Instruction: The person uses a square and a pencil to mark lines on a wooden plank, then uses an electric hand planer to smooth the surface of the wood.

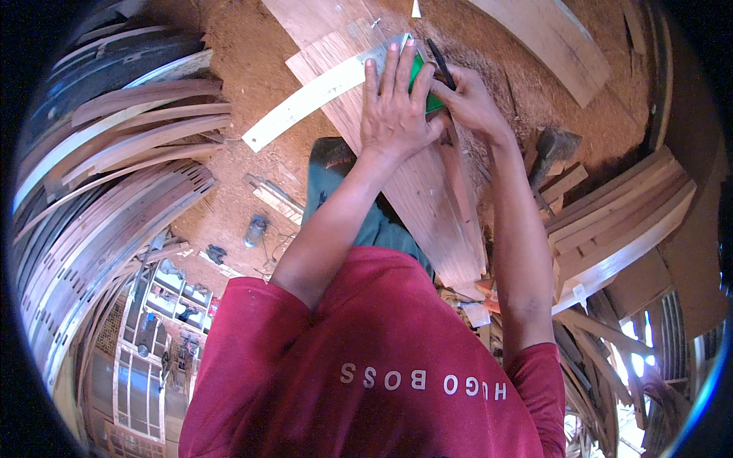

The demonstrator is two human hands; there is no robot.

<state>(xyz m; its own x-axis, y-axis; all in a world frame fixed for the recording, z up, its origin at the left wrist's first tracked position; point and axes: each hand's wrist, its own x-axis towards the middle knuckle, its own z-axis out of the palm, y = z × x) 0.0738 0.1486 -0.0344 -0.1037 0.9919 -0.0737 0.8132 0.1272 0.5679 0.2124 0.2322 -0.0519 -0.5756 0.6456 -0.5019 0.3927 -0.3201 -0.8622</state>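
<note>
A long wooden board (439, 206) runs slantwise across my lap. Across its far part lies a square with a silvery metal blade (305, 99) and a green stock (433, 102). My left hand (398, 107) rests flat on the square, fingers stretched out and slightly apart, pressing it to the wood. Just to its right, my right hand (475, 105) is closed round a black pen (438, 59), held beside the green stock. Where the pen's lower end meets the work is hidden by my fingers.
Curved wooden pieces (153, 145) are stacked at the left, above slotted boards (114, 244). More curved timber (622, 221) lies at the right, near a hammer-like tool (556, 145). A wide curved board (546, 38) lies at the far right on the sawdust-covered ground (244, 69).
</note>
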